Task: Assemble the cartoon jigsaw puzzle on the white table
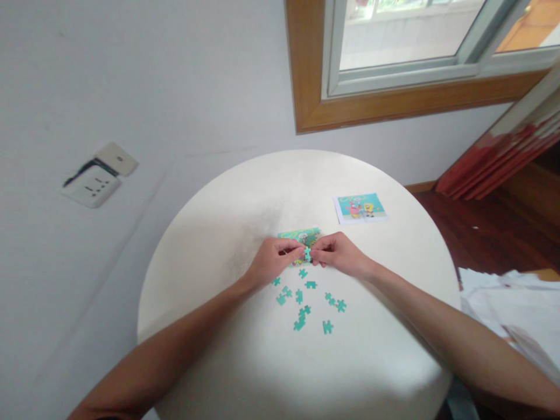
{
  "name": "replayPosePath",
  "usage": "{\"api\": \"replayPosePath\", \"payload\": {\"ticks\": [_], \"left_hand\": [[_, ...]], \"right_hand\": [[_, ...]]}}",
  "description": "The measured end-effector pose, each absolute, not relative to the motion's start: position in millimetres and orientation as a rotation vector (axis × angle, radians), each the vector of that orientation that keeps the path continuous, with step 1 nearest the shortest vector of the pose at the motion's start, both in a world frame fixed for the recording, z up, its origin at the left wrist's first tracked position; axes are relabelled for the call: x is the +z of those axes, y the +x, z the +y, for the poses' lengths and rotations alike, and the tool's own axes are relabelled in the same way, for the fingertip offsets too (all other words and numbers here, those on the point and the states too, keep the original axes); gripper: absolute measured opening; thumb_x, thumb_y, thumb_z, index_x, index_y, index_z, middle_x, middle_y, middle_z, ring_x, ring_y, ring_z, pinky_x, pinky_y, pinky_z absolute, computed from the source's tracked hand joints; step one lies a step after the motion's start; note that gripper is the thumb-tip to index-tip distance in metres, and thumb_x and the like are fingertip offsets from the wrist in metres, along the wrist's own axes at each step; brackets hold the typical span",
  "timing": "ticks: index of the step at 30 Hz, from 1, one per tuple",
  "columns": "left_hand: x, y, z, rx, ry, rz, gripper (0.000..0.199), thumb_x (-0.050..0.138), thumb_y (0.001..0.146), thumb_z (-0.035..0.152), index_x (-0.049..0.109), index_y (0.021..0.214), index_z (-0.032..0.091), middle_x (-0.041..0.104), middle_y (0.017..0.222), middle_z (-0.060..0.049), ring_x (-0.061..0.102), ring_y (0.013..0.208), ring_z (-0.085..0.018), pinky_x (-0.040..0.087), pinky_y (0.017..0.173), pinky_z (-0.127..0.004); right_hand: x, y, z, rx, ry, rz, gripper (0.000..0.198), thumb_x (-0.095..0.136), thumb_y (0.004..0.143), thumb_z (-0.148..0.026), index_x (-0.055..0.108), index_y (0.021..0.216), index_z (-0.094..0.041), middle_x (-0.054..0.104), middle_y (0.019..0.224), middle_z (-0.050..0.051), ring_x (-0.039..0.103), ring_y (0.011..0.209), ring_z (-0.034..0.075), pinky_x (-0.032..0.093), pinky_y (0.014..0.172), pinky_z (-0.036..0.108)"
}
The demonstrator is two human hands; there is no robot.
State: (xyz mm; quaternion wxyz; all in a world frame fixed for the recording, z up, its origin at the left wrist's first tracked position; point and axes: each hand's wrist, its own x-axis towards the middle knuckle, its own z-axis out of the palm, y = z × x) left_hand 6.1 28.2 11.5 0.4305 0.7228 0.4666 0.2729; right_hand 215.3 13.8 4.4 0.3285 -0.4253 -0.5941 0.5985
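Note:
Between my two hands a small teal puzzle piece is held up, pinched by the fingertips of my left hand and my right hand. Just behind it lies a partly assembled jigsaw puzzle with a colourful cartoon print, its lower part mostly covered by my fingers. Several loose teal puzzle pieces are scattered on the white table nearer to me, some touching or overlapping. One loose piece lies apart at the front right.
The round white table stands against the wall. A cartoon picture card lies at its back right. White papers are piled beyond the table's right edge. A wall socket is at left, a window above.

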Motion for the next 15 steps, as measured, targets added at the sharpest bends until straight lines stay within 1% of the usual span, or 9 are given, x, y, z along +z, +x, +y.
{"api": "replayPosePath", "payload": {"ticks": [3, 5, 7, 11, 15], "left_hand": [[17.3, 4.6, 27.8, 0.796, 2.081, 1.189, 0.015, 0.069, 0.083, 0.029, 0.074, 0.092, 0.018, 0.074, 0.085, -0.003, 0.063, 0.073, -0.016, 0.048, 0.068, -0.027], [20.4, 4.0, 26.9, 0.843, 2.272, 1.113, 0.012, 0.073, 0.081, 0.027, 0.073, 0.09, 0.02, 0.074, 0.089, -0.004, 0.063, 0.081, -0.017, 0.048, 0.077, -0.03], [21.7, 3.6, 26.0, 0.836, 2.396, 1.03, 0.012, 0.073, 0.081, 0.027, 0.071, 0.091, 0.02, 0.073, 0.089, -0.004, 0.063, 0.084, -0.018, 0.047, 0.083, -0.033], [20.6, 2.6, 24.9, 0.799, 2.499, 0.999, 0.01, 0.068, 0.084, 0.025, 0.069, 0.093, 0.02, 0.071, 0.087, -0.004, 0.061, 0.084, -0.019, 0.047, 0.084, -0.034], [21.7, 3.4, 23.8, 0.785, 2.547, 0.986, 0.007, 0.066, 0.082, 0.023, 0.067, 0.089, 0.02, 0.07, 0.087, -0.004, 0.06, 0.083, -0.019, 0.046, 0.082, -0.033]], "right_hand": [[7.1, 214.8, 14.4, 1.581, -1.154, -1.486, 0.019, 0.067, 0.076, -0.03, 0.068, 0.064, -0.015, 0.065, 0.06, 0.002, 0.048, 0.051, 0.01, 0.038, 0.051, 0.024], [7.8, 214.7, 14.9, 1.591, -1.169, -1.457, 0.019, 0.067, 0.075, -0.03, 0.068, 0.063, -0.016, 0.065, 0.059, 0.002, 0.047, 0.05, 0.009, 0.037, 0.051, 0.024], [7.9, 214.8, 15.1, 1.596, -1.166, -1.457, 0.018, 0.068, 0.074, -0.03, 0.068, 0.063, -0.016, 0.065, 0.059, 0.002, 0.046, 0.05, 0.009, 0.036, 0.05, 0.024], [7.8, 215.1, 14.3, 1.598, -1.162, -1.49, 0.021, 0.067, 0.075, -0.032, 0.067, 0.062, -0.016, 0.063, 0.057, 0.001, 0.045, 0.05, 0.009, 0.033, 0.049, 0.024], [7.1, 214.5, 13.0, 1.614, -1.151, -1.5, 0.022, 0.067, 0.076, -0.034, 0.068, 0.063, -0.016, 0.063, 0.058, 0.001, 0.044, 0.05, 0.009, 0.032, 0.049, 0.024]]}}
